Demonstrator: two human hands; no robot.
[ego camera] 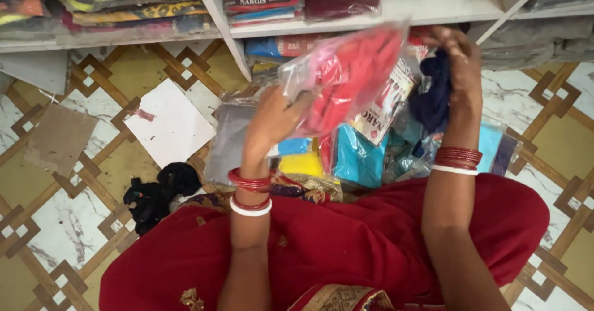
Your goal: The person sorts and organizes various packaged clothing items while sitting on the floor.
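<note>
Left grip (272, 122) holds red packet (349, 76) above piled packets (359, 156), shelves (427, 11) behind.

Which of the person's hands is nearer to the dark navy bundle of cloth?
Right. The right hand grips the dark navy bundle of cloth; the left hand is apart, holding a clear plastic packet of red fabric.

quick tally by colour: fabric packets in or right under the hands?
Red or pink packet, in left hand: 1
Dark blue cloth, in right hand: 1
Teal packet: 1
Yellow packet: 1
Total: 4
</note>
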